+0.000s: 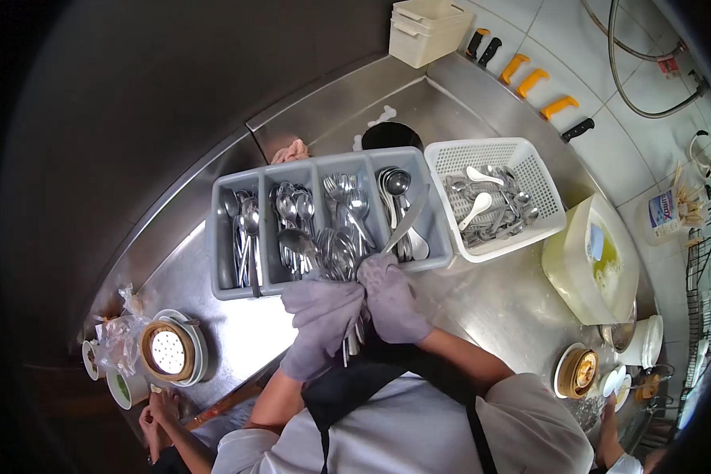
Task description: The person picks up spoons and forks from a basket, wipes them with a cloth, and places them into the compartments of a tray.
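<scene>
You have a bundle of steel cutlery point(351, 341) wrapped in a grey cloth point(324, 312), just in front of the grey divided tray point(430, 237). Expect it to be heavy for its size, stiff, and slick, likely to slide apart unless gripped mid-bundle through the cloth. Your left hand point(321, 320) is closed around the cloth and handles; your right hand point(391, 300), also cloth-covered, pinches one knife point(407, 220) over the tray. A white basket point(521, 162) of more cutlery sits just beside.
</scene>
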The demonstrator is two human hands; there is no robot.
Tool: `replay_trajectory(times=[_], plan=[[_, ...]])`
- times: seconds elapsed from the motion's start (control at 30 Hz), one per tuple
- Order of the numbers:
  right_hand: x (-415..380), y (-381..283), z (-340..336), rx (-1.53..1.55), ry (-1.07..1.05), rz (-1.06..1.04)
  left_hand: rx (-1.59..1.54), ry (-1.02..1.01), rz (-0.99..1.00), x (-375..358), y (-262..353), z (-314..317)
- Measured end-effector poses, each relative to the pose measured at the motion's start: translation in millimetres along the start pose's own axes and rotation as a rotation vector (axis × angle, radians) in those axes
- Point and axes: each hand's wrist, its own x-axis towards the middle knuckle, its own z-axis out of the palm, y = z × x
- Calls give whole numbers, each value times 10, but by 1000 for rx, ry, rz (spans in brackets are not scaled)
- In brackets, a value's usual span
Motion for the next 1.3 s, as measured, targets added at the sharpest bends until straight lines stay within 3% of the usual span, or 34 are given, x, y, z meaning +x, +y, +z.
replay_trajectory(times=[0.03, 0.1, 0.2, 0.23, 0.33, 0.4, 0.47, 0.53, 0.57, 0.63, 0.7, 0.77, 0.83, 0.97, 1.03, 1.07, 1.1, 1.13, 1.2, 1.3], plan=[[-20, 0, -23, 156, -95, -2, -7, 10, -8, -1, -5, 8], [-47, 216, 130, 404, -79, -36, 8, -36, -14, -56, -78, 4], [60, 440, 245, 309, -41, -88, -6, -202, -50, 130, 18, -123], [47, 447, 113, 179, -120, -99, -15, -266, -70, 212, 57, -176], [12, 363, 367, 1030, -128, 237, -145, -308, -43, 229, -196, -70], [-77, 121, -22, 232, -293, 81, -125, -176, -69, 81, -217, -8], [-92, 84, -120, 493, -174, 72, -63, -105, -18, -21, -239, 41], [-28, 204, -101, 1784, 288, 206, 39, -85, 116, -64, -333, 104], [-33, 319, -264, 1361, 279, 130, 31, -173, -17, -221, -530, 239], [25, 369, -396, 1042, 367, 118, 206, -286, 89, -85, -502, 300], [112, 410, -696, 977, 192, 401, 234, -329, 93, -38, -471, 339], [40, 277, -76, 1222, 333, 354, 119, -311, -12, -141, -404, 345], [50, 252, -21, 1162, 401, 306, 50, -278, -37, -218, -394, 351], [21, 323, -342, 407, 397, 346, -7, -186, 67, -347, -529, 443], [95, 349, -384, 684, 513, 581, -8, -145, 118, -322, -478, 411], [146, 355, -370, 1166, 602, 770, 3, -129, 141, -317, -440, 390], [174, 338, -323, 1503, 632, 830, 14, -113, 161, -323, -386, 388], [203, 322, -277, 1829, 693, 916, -204, -111, 18, -416, -407, 499], [305, 337, -38, 2174, 758, 816, -636, -96, -249, -543, -502, 743], [219, 55, 146, 2143, 577, 661, -143, -87, -112, -579, -591, 582]])
